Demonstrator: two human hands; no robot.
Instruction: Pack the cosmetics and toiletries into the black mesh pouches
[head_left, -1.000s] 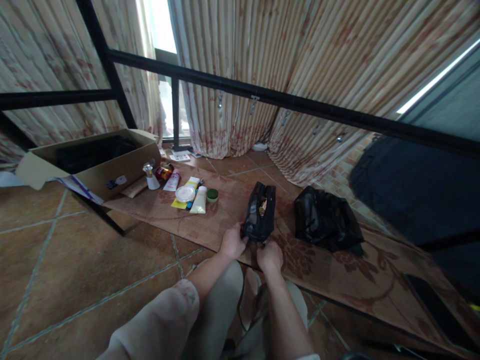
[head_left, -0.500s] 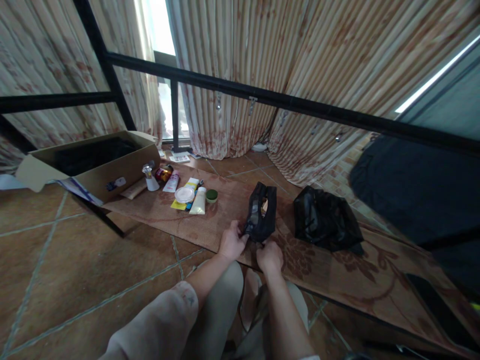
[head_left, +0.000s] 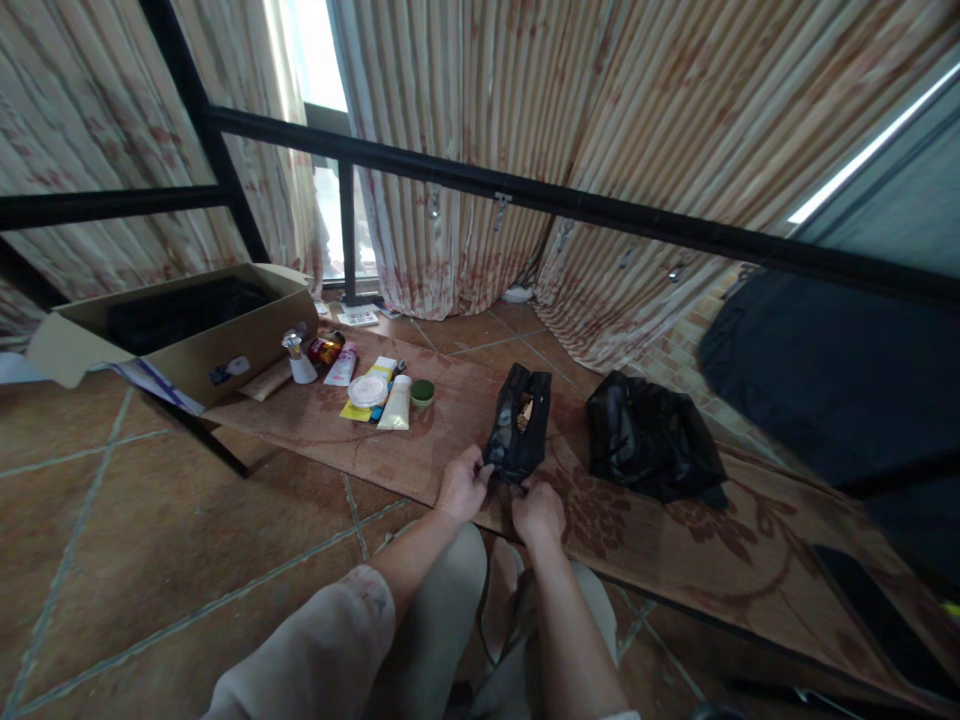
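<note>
A small black pouch (head_left: 510,445) with a gaping opening rests on the cloth-covered low bench (head_left: 442,445), and something light-coloured shows inside it. At the pouch's near left corner, my left hand (head_left: 463,484) pinches its edge between thumb and fingers. My right hand (head_left: 538,513) has its fingers curled in on the near right edge of the same pouch. Right of the pouch lies a larger crumpled black bag (head_left: 649,435). To the left sit a green-lidded jar (head_left: 422,392), a cream tube (head_left: 396,404) and a round clear-lidded tub (head_left: 367,391).
An open cardboard box (head_left: 225,350) with dark contents stands at the bench's left end, beside a white pump bottle (head_left: 301,362), an amber jar (head_left: 327,348) and a pink-white tube (head_left: 342,366). A black metal rail (head_left: 450,170) crosses beyond. A dark flat object (head_left: 877,615) lies far right.
The pouch's near end has shifted slightly to the left, and my left hand has turned a little with it. My right hand stays almost where it was.
</note>
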